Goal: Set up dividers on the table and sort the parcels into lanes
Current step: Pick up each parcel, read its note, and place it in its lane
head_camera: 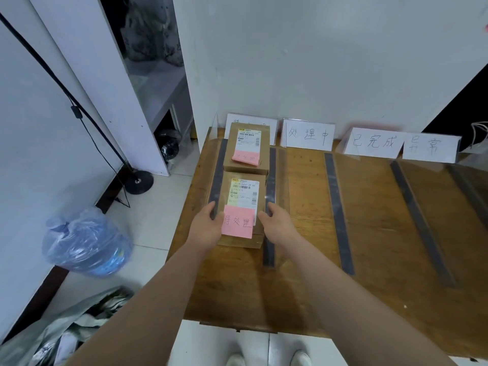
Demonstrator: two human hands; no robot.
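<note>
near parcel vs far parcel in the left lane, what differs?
The near parcel is gripped at both sides by the left hand and right hand; the far parcel lies untouched at the back. The near note reads clearly; the far note is faint. Both: brown boxes, white labels, pink notes.

The table (303, 260) was warm orange-brown wood, crossed by dark grey strips (339, 212). By its left edge, the near box (221, 190) and the far box (264, 154) were plain brown cardboard, each bearing a white and yellow label (244, 191) with black barcodes and a pink note (237, 224). Signs (307, 134) along the far edge were white with black handwriting.
</note>
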